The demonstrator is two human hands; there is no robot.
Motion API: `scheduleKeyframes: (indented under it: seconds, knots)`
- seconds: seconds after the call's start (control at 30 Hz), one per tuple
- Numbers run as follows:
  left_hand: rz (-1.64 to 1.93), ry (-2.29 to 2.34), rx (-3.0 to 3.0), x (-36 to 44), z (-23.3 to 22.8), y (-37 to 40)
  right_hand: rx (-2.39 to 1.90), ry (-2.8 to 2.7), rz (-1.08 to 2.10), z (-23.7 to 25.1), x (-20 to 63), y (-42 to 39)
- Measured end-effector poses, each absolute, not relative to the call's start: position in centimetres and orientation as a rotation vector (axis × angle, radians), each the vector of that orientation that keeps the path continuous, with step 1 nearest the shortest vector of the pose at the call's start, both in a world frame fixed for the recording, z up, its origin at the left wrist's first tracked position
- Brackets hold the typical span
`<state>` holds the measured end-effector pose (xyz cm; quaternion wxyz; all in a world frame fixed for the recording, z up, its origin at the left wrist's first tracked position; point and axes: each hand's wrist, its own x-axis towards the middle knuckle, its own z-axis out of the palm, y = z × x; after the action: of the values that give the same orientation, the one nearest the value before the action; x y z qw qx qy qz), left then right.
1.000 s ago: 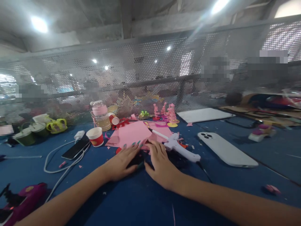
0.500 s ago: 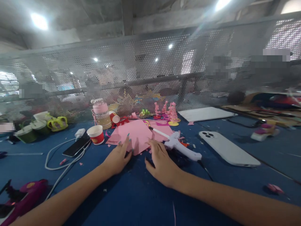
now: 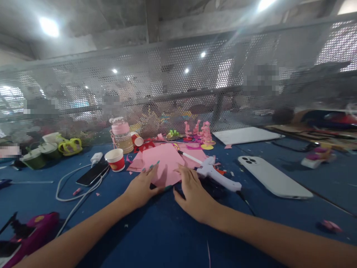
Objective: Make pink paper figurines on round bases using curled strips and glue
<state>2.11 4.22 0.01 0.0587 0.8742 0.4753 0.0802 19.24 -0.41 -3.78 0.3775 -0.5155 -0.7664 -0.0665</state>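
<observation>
Blue table (image 3: 167, 238): left hand (image 3: 141, 186) and right hand (image 3: 192, 191) spread flat on pink paper (image 3: 164, 165)

Matt pink paper (image 3: 164, 163) (uncreased); glossy white plastic glue gun (image 3: 216, 175).
</observation>
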Motion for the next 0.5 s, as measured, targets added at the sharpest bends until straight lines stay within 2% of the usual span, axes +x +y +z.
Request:
scheduleKeyframes:
  seconds: [0.33, 0.4, 0.5]
  knots:
    - [0.168, 1.289, 2.923, 2.36, -0.16, 3.41, -1.316, -1.938, -0.221, -4.09, 19.19, -0.4]
    - [0.274, 1.289, 2.881, 2.14, -0.34, 3.5, -1.318, -1.941, -0.25, -4.12, 19.25, -0.43]
    - [0.63, 1.326, 2.657, 1.7, -0.45, 4.1, -1.308, -1.953, -0.297, -3.89, 19.26, -0.62]
